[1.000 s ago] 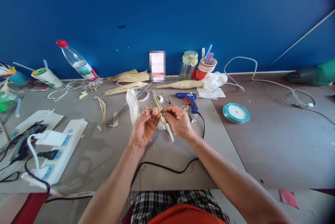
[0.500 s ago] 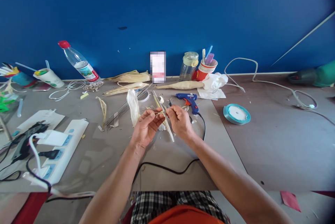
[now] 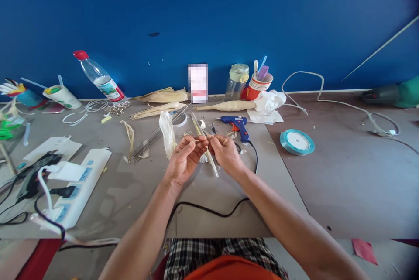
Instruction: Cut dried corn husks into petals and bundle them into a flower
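My left hand (image 3: 186,158) and my right hand (image 3: 225,152) meet at the middle of the table, fingertips almost touching. Each is closed in a pinch. Between the fingertips of my left hand is a thin pale strip (image 3: 200,141); its right end reaches the fingers of my right hand, where it is hidden. Beneath the hands a long pale husk piece with a clear stick (image 3: 212,164) lies slanted on the table. A whitish husk (image 3: 167,134) stands left of my left hand, and a blue glue gun (image 3: 236,126) lies beyond my right hand.
Thin wires (image 3: 153,137) and dry husks (image 3: 163,95) lie at the back. A tilted bottle (image 3: 109,88), a phone (image 3: 198,83), a jar (image 3: 236,83) and a red cup (image 3: 258,86) stand along the wall. A ribbon roll (image 3: 297,142) is right; a power strip (image 3: 83,184) is left.
My right hand has moved slightly left, so its fingertips are now nearly against those of my left hand. The left hand has barely moved.
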Tool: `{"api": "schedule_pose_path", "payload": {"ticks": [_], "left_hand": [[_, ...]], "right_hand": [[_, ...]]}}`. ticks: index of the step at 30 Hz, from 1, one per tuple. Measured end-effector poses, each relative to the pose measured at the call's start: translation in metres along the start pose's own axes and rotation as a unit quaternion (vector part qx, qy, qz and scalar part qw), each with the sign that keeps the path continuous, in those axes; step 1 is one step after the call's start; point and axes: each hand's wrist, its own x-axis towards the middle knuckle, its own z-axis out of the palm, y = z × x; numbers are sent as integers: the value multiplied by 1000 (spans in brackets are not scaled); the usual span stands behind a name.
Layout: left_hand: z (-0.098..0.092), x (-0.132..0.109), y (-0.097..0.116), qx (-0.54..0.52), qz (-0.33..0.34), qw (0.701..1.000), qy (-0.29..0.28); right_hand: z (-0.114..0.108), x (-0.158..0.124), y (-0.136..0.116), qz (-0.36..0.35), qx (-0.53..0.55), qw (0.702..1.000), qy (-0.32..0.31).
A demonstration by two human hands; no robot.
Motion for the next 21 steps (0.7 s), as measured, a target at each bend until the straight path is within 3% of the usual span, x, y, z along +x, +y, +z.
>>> {"api": "schedule_pose_path", "payload": {"ticks": [3, 7, 13, 21], "left_hand": [[-2, 1, 0, -23, -7, 1000, -8], [-5, 2, 3, -51, -20, 998, 9], [-6, 3, 4, -54, -6, 998, 13], [-7, 1, 4, -71, -10, 997, 11]], "right_hand": [[-3, 0, -2, 7, 39, 999, -15], [-10, 0, -5, -48, 79, 995, -31], [-10, -2, -6, -84, 112, 984, -106], [-8, 0, 1, -77, 96, 988, -92]]}}
